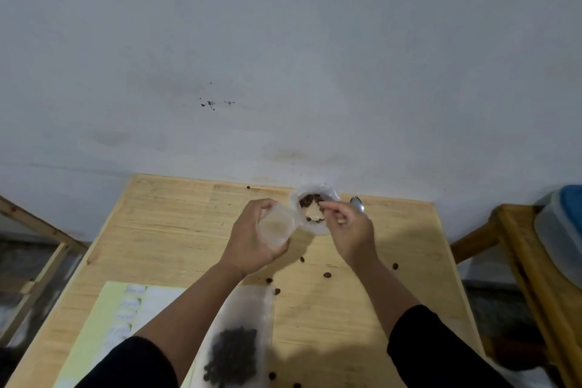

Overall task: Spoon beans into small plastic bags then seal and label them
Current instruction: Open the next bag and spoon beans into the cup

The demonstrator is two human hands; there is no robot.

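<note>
- Centre of frame: the left hand [256,238] is curled around a small empty plastic bag [277,227], holding its mouth open.
- Just right, the right hand [349,231] pinches a spoon [357,204], apparently over the bean container [313,209].
- Stray beans [327,275] dot the table [176,217]; best to bring bag and container together.
- Lower centre: a filled bag [234,353].

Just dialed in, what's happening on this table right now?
A person is bagging beans at a wooden table. The left hand holds a small clear plastic bag open; it looks empty. The right hand holds a spoon at the bean container by the wall. One filled bag lies near the front edge beside a yellow label sheet. Several loose beans are scattered on the tabletop.
</note>
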